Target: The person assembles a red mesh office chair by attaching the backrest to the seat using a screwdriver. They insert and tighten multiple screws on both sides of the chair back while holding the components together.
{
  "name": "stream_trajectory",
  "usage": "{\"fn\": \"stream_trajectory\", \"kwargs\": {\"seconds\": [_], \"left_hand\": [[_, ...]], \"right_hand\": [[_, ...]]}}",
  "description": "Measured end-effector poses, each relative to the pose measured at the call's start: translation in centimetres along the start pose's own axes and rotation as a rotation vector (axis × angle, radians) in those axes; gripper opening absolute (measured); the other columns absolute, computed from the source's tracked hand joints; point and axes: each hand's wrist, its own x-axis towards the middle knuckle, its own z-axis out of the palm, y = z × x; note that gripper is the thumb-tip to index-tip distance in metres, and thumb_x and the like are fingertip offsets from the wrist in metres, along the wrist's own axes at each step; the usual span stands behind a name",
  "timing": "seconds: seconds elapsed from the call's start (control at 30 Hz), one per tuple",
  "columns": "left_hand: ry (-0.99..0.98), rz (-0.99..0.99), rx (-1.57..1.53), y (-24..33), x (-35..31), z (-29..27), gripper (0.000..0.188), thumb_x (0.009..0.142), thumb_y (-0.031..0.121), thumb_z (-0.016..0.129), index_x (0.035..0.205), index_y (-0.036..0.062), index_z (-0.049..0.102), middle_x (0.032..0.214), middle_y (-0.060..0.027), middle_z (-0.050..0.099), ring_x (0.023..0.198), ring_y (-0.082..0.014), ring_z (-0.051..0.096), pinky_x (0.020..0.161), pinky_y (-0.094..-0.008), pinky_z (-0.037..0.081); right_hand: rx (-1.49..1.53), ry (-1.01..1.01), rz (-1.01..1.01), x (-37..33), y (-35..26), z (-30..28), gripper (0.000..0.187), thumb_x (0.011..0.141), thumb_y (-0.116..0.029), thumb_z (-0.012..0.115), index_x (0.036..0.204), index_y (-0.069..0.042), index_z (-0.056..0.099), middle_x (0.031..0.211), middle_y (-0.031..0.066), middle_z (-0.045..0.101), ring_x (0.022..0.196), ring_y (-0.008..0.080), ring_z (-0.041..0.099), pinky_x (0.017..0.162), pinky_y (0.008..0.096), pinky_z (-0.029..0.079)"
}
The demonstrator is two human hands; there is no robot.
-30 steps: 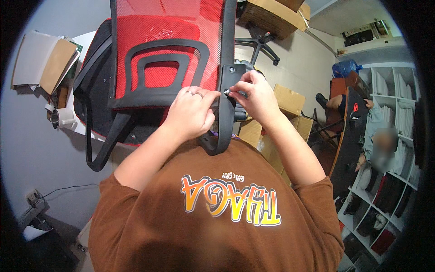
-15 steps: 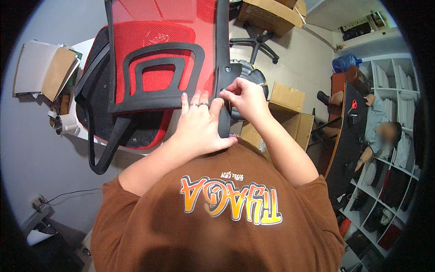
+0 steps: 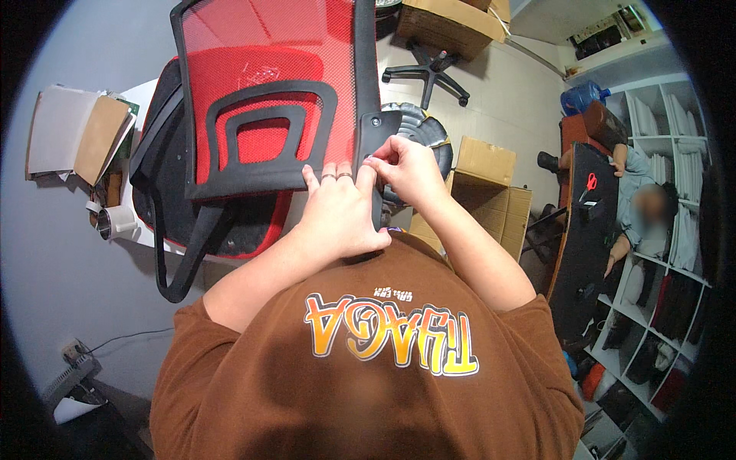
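Right hand on chair back, beside boxes

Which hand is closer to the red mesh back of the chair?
The left hand. It lies against the black frame right at the red mesh back. The right hand sits further right, pinching at the black armrest bracket beside the mesh.
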Motion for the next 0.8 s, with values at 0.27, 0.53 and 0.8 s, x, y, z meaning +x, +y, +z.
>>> {"fn": "stream_trajectory", "kwargs": {"seconds": [0.27,0.53,0.8], "left_hand": [[0.202,0.195,-0.456,-6.3,0.1,-1.5,0.038,0.08,0.007,0.053,0.117,0.0025,0.048,0.103,-0.0196,0.063,0.095,-0.0367,0.06,0.086,-0.0421,0.047],[-0.598,-0.47,-2.354,-9.2,-4.4,5.8,0.051,0.09,0.05,0.051,0.116,0.0057,0.053,0.093,-0.0076,0.064,0.08,-0.0213,0.063,0.067,-0.0316,0.052],[0.136,-0.518,-2.33,-7.3,0.5,5.4,0.051,0.091,0.04,0.053,0.126,0.0035,0.048,0.123,-0.016,0.055,0.112,-0.029,0.056,0.094,-0.0459,0.049]], "right_hand": [[0.027,0.024,0.021,-0.1,-0.3,-0.2,0.02,0.081,-0.017,0.074,0.082,-0.001,0.064,0.066,0.0053,0.065,0.054,0.008,0.056,0.053,0.0257,0.048],[0.141,0.234,-0.115,-0.3,1.5,2.6,0.02,0.082,-0.019,0.071,0.083,-0.001,0.062,0.069,0.0094,0.063,0.063,0.0178,0.059,0.063,0.0313,0.048],[0.386,0.443,-0.109,-0.5,3.9,5.5,0.015,0.086,-0.02,0.066,0.096,-0.01,0.062,0.112,0.0119,0.048,0.114,0.0244,0.041,0.093,0.0364,0.036]]}}
